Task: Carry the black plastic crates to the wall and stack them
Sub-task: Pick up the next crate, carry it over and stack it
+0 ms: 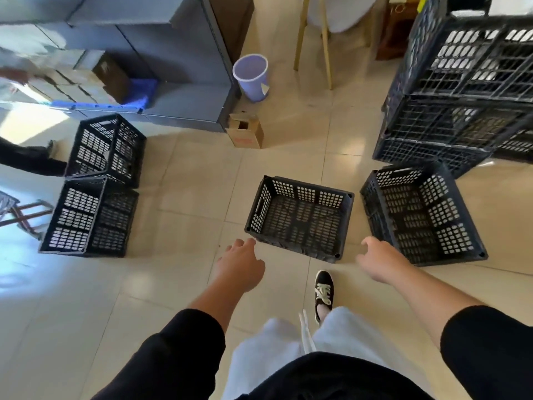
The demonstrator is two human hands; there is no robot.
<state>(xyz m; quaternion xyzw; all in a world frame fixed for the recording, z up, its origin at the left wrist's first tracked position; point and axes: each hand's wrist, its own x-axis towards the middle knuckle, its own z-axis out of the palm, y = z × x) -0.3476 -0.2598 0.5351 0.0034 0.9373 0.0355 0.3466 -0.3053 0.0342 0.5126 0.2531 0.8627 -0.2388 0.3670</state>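
Note:
An empty black crate [300, 217] sits on the tiled floor straight ahead of me. My left hand [240, 264] reaches toward its near left corner, fingers apart, holding nothing. My right hand [377, 261] hovers by its near right corner, also empty, just left of a second black crate [421, 215]. Two more black crates [95, 186] stand side by side on the left. A tall stack of black crates [461, 90] rises at the upper right.
A purple waste bin [251, 77] and a small cardboard box [245, 133] stand by grey metal shelving [161, 64]. Wooden chair legs [326, 44] are at the back. Another person's leg [28, 160] shows at the left edge. My shoe [323, 293] is behind the middle crate.

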